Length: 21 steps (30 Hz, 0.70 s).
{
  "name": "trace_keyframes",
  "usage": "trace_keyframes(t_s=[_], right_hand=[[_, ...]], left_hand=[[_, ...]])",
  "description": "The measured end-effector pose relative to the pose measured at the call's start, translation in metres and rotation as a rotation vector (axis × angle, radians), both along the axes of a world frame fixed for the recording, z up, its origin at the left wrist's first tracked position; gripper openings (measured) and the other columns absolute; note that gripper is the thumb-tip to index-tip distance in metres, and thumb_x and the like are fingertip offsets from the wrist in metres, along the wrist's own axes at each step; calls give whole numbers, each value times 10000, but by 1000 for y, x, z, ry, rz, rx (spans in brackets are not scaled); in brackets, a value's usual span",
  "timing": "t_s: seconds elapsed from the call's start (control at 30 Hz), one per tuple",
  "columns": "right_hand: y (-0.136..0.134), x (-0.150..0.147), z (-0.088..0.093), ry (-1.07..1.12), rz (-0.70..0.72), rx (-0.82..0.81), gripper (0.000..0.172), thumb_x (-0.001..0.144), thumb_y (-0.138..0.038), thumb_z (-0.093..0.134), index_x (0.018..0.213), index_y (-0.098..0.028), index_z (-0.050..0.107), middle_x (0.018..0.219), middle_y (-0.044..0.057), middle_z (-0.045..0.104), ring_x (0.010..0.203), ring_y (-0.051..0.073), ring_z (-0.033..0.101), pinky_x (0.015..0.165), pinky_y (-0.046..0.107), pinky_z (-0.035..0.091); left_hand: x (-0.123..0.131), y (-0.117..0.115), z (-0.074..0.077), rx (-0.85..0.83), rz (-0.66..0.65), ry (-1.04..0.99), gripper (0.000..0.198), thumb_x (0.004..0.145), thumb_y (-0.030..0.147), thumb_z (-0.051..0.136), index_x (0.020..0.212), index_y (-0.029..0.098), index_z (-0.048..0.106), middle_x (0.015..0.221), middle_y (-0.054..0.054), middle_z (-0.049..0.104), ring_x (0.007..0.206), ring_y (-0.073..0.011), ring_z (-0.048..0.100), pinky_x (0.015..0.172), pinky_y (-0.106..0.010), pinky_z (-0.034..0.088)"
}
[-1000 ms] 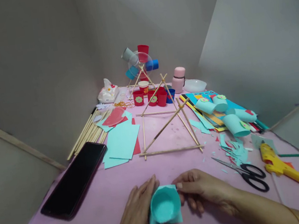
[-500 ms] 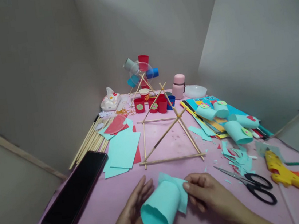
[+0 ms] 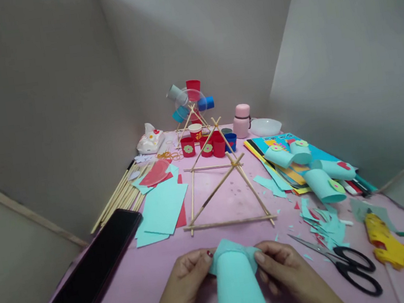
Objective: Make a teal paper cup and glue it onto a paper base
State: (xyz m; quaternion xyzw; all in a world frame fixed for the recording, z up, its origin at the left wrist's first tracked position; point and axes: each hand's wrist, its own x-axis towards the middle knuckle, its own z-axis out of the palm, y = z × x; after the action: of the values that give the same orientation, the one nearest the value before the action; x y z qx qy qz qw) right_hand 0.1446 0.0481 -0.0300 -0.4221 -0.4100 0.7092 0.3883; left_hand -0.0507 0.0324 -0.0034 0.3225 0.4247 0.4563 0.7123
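A light teal paper cup (image 3: 239, 288) lies on its side at the near edge of the table, its open end toward me. A flat piece of teal paper (image 3: 229, 245) covers its far end and sticks out past it on both sides. My left hand (image 3: 193, 274) is closed, pinching the left edge of that piece between thumb and fingers. On the other side my right hand (image 3: 279, 266) pinches its right edge, also closed. Beyond them stands a frame of wooden sticks (image 3: 230, 223). Black-handled scissors (image 3: 345, 262) lie to the right of my right hand.
At left are a phone (image 3: 99, 264), teal paper sheets (image 3: 165, 208) and wooden sticks (image 3: 117, 200). Paper scraps (image 3: 325, 227), a yellow glue gun (image 3: 389, 243) and several decorated teal cups (image 3: 323, 186) occupy the right. Red cups (image 3: 187, 147) and a pink flask (image 3: 241, 120) stand farther back.
The cup has turned so its far end points straight away from me. My left hand, apart from the paper before, now pinches the piece's left edge. My right hand keeps its pinch.
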Motion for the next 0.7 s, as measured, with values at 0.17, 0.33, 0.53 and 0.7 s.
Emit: trace_keyframes(t_s=[0.17, 0.33, 0.53, 0.7], right_hand=[[2, 1, -4, 45, -29, -77, 384, 710, -515, 746, 714, -156, 608, 484, -62, 550, 352, 24, 381, 371, 155, 242], [1, 0, -13, 92, 22, -147, 361, 714, -501, 747, 687, -181, 583, 471, -66, 539, 367, 44, 375, 472, 204, 370], [1, -3, -11, 27, 25, -95, 360, 730, -494, 731, 651, -175, 586, 487, -63, 508, 410, 53, 368, 454, 192, 313], [-3, -3, -3, 11, 10, -81, 346, 738, -486, 727, 678, -183, 569, 502, -66, 522, 429, 55, 381, 461, 190, 312]], left_hand=[[-2, 1, -10, 9, 3, 83, 307, 731, 414, 729, 651, 126, 661, 598, 6, 575, 611, -113, 502, 607, -213, 410], [-5, -2, -18, 33, -29, 147, 362, 760, 475, 681, 660, 133, 617, 558, 29, 539, 497, -80, 450, 506, -192, 351], [-7, -3, -15, 68, -28, 195, 371, 794, 503, 626, 693, 148, 588, 578, 24, 546, 504, -90, 483, 520, -203, 384], [-7, -6, -17, 92, -27, 195, 347, 812, 479, 605, 701, 154, 560, 596, 35, 517, 524, -83, 451, 520, -200, 377]])
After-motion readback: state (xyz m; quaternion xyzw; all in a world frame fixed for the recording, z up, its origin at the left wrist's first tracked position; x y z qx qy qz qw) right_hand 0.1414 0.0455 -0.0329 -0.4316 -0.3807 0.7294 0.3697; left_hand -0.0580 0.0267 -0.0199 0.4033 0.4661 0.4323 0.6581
